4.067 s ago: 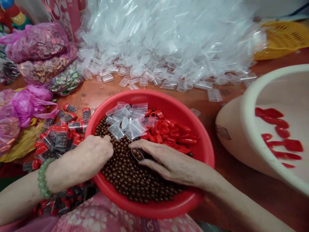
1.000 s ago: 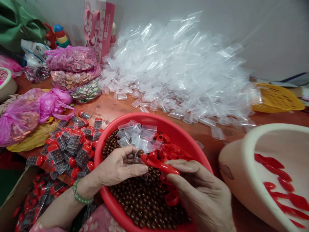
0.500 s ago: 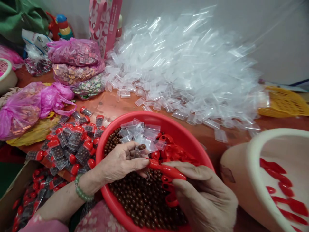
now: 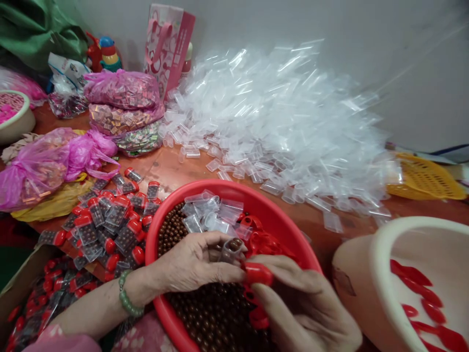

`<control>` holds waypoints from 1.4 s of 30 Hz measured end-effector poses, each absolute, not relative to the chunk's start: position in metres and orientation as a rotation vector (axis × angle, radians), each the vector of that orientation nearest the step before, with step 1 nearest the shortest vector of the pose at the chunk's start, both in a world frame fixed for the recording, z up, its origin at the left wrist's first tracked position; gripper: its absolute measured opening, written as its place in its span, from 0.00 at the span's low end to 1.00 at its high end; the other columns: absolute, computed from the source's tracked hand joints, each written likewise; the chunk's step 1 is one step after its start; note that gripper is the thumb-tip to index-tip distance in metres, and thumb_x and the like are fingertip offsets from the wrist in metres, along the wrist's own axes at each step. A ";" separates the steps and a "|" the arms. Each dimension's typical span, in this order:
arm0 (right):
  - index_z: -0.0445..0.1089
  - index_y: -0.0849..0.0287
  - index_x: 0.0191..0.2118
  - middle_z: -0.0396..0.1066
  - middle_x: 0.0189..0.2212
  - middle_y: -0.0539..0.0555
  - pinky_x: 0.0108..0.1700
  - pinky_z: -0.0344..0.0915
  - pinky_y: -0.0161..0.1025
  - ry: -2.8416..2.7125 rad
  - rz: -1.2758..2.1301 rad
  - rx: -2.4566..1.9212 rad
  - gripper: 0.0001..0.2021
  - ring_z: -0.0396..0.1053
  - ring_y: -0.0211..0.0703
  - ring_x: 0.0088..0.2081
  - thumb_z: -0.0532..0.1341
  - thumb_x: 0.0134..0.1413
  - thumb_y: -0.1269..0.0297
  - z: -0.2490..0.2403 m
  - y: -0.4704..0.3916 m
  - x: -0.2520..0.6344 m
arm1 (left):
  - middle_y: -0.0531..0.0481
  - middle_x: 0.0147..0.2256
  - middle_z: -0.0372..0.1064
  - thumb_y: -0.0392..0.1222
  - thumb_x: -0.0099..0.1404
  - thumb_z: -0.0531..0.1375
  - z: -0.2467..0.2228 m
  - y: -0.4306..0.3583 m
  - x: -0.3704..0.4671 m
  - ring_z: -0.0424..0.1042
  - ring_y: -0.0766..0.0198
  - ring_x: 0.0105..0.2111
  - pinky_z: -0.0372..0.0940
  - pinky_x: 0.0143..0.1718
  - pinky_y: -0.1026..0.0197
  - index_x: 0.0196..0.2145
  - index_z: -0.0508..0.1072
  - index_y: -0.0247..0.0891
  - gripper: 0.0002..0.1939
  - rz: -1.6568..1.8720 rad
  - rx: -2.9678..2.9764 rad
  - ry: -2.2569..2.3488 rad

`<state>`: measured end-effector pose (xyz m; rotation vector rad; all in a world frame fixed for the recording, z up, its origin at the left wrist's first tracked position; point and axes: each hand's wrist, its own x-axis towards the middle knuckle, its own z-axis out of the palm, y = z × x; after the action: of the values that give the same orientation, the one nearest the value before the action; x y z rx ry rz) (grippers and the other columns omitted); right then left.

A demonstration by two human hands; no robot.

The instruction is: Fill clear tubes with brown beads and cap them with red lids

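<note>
A red basin (image 4: 289,224) holds brown balls (image 4: 212,318), clear plastic tubes (image 4: 212,212) and red plastic parts (image 4: 269,244). Over it, my left hand (image 4: 194,261) is closed around a clear container (image 4: 232,249) with brown balls showing at its mouth. My right hand (image 4: 308,303) pinches a red cap (image 4: 258,274) between thumb and fingers, close beside the left fingertips. Whether the cap touches the container is hard to tell. To the left lies a pile of filled clear containers with red caps (image 4: 117,215).
Loose clear tubes (image 4: 278,117) form a large heap against the wall. Pink bags (image 4: 122,90) stand at the back left. A cream bucket (image 4: 377,254) with red pieces is at the right, near a yellow basket (image 4: 425,178). More capped containers fill a box at lower left.
The long red piece between my hands now shows as a shorter red cap in my right fingers. Both hands sit slightly lower in view, and the camera view has shifted a little.
</note>
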<state>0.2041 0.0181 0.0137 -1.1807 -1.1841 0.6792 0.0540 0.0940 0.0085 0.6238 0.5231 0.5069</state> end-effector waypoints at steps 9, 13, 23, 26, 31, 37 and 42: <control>0.74 0.52 0.34 0.73 0.34 0.50 0.38 0.71 0.38 -0.925 0.749 -1.269 0.08 0.72 0.39 0.36 0.69 0.47 0.71 0.013 0.030 0.211 | 0.45 0.39 0.74 0.50 0.60 0.65 0.012 0.099 0.030 0.74 0.61 0.41 0.67 0.46 0.58 0.45 0.75 0.35 0.19 0.587 0.909 0.581; 0.74 0.51 0.33 0.75 0.34 0.49 0.41 0.71 0.39 -0.936 0.726 -1.347 0.07 0.73 0.40 0.36 0.69 0.47 0.69 0.020 0.030 0.204 | 0.46 0.38 0.73 0.46 0.62 0.64 0.014 0.100 0.029 0.72 0.62 0.41 0.65 0.47 0.59 0.45 0.74 0.35 0.16 0.529 1.004 0.628; 0.77 0.48 0.36 0.77 0.36 0.49 0.46 0.72 0.41 -1.046 0.719 -1.414 0.08 0.74 0.42 0.40 0.70 0.47 0.67 0.022 0.036 0.201 | 0.48 0.34 0.70 0.41 0.64 0.60 0.012 0.096 0.030 0.70 0.65 0.34 0.65 0.40 0.62 0.44 0.71 0.35 0.11 0.470 1.062 0.579; 0.77 0.48 0.37 0.77 0.36 0.49 0.46 0.73 0.42 -1.091 0.708 -1.421 0.08 0.74 0.42 0.40 0.69 0.49 0.68 0.024 0.037 0.200 | 0.48 0.34 0.70 0.39 0.65 0.59 0.010 0.095 0.029 0.71 0.65 0.34 0.65 0.40 0.63 0.44 0.71 0.35 0.10 0.442 1.091 0.574; 0.76 0.51 0.36 0.76 0.34 0.51 0.40 0.74 0.42 -1.240 0.659 -1.378 0.07 0.75 0.44 0.37 0.68 0.49 0.69 0.023 0.039 0.199 | 0.49 0.34 0.70 0.38 0.64 0.59 0.009 0.094 0.031 0.69 0.66 0.35 0.62 0.39 0.64 0.43 0.72 0.37 0.10 0.465 1.078 0.581; 0.74 0.51 0.39 0.75 0.35 0.51 0.41 0.72 0.41 -1.396 0.588 -1.326 0.11 0.73 0.42 0.39 0.65 0.52 0.75 0.019 0.040 0.197 | 0.51 0.33 0.69 0.38 0.63 0.60 0.005 0.096 0.031 0.66 0.67 0.32 0.61 0.38 0.64 0.42 0.73 0.36 0.09 0.458 1.086 0.580; 0.74 0.53 0.38 0.75 0.35 0.52 0.38 0.71 0.39 -1.477 0.586 -1.327 0.09 0.73 0.42 0.37 0.63 0.53 0.74 0.019 0.043 0.195 | 0.50 0.32 0.69 0.47 0.59 0.66 0.001 0.096 0.030 0.69 0.67 0.31 0.65 0.35 0.64 0.40 0.71 0.35 0.16 0.472 0.923 0.532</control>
<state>0.1955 0.0426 0.0191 -1.3275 -1.4768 0.5860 0.0299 0.0963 0.0008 0.9225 0.5324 0.4724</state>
